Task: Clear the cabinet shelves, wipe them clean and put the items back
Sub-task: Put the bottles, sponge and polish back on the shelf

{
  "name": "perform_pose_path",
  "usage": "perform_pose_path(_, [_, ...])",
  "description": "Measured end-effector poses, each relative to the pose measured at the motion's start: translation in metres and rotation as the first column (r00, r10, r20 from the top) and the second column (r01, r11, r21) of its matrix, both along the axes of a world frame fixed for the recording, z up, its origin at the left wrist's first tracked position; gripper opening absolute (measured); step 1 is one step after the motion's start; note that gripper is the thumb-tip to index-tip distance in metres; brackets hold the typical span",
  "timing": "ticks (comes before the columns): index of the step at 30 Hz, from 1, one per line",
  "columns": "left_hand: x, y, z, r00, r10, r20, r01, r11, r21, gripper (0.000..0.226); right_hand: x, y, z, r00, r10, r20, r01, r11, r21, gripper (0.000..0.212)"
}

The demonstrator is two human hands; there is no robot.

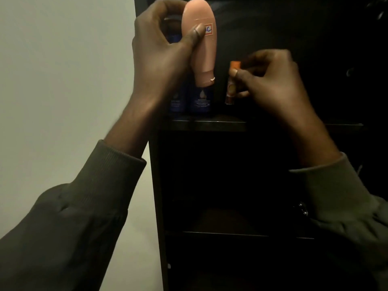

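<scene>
Cabinet point(159, 185), dark and standing against a pale wall point(63, 70), is showing two shelves whose state is hard to judge in the gloom. Nearest, the lower shelf point(231, 233) is looking bare, though shadow is hiding most of it. Above, the upper shelf point(210, 122) is carrying two dark blue bottles point(200, 101) at its left end. Over them the left hand point(159, 47) is gripping a peach bottle point(202, 40) held cap-down, while the right hand point(270, 78) is pinching a small orange-capped tube point(231, 85) just above the shelf. Whether items are coming off or going back I cannot tell; no cloth is showing, so wiping is probably not under way right now.
</scene>
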State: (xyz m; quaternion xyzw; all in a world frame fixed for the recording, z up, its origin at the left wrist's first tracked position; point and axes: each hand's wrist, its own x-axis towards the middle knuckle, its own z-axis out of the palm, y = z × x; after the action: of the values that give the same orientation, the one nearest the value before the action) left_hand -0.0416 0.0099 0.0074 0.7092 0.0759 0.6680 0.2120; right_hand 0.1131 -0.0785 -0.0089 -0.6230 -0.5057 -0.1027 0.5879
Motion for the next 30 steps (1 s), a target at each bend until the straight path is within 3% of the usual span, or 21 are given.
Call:
perform_pose_path(4, [0.005,-0.001,0.003,0.999,0.049,-0.005,-0.049,0.999,-0.013,0.046,0.009,0.019,-0.003,0.993,-0.11,0.043,0.114,0.986,-0.118,0.004])
perform_pose_path(15, [0.007,-0.012,0.01,0.989,0.15,0.015,-0.15,0.988,-0.028,0.037,0.015,0.028,-0.001,0.975,-0.168,0.147,0.201,0.949,-0.244,0.02])
perform_pose_path(30, [0.012,-0.014,0.018,0.984,0.179,-0.014,-0.179,0.983,-0.026,0.037,0.014,0.019,0.002,0.956,-0.195,0.22,0.247,0.938,-0.241,0.033])
